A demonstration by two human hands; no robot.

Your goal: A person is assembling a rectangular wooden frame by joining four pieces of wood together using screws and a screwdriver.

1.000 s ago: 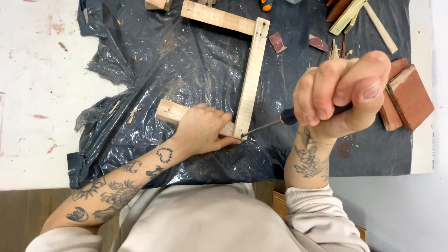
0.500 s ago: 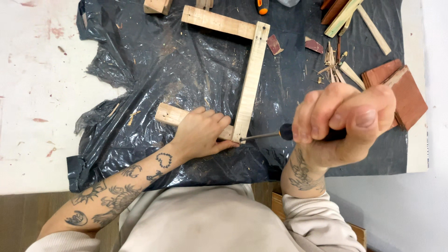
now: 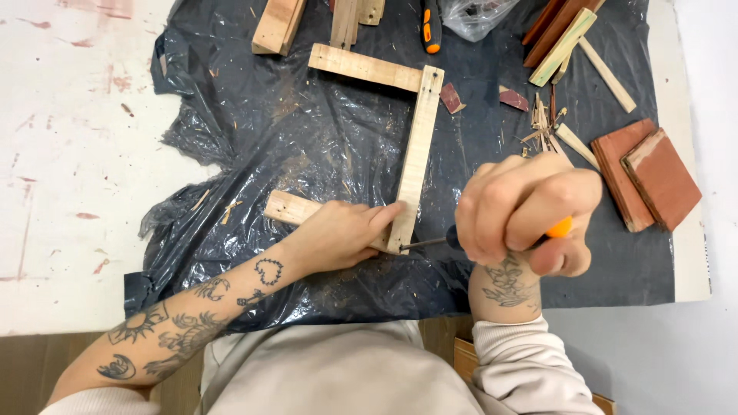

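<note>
Since the earlier frame, little has shifted. A screwdriver (image 3: pixel 453 240) is gripped in the right hand (image 3: pixel 526 211), its tip at the wooden frame (image 3: pixel 415 157) corner, pinned on the counter (image 3: pixel 69 115) by the left hand (image 3: pixel 342 230). Slippage toward the left fingers is risked.

A woodworking bench, this was; black plastic sheeting (image 3: pixel 307 138) covered a paint-stained white table (image 3: pixel 69 154); wood offcuts (image 3: pixel 277 27), splinters (image 3: pixel 542 123) and sandpaper scraps (image 3: pixel 451 98) lay scattered; an orange-handled tool (image 3: pixel 431 27) rested above.
</note>
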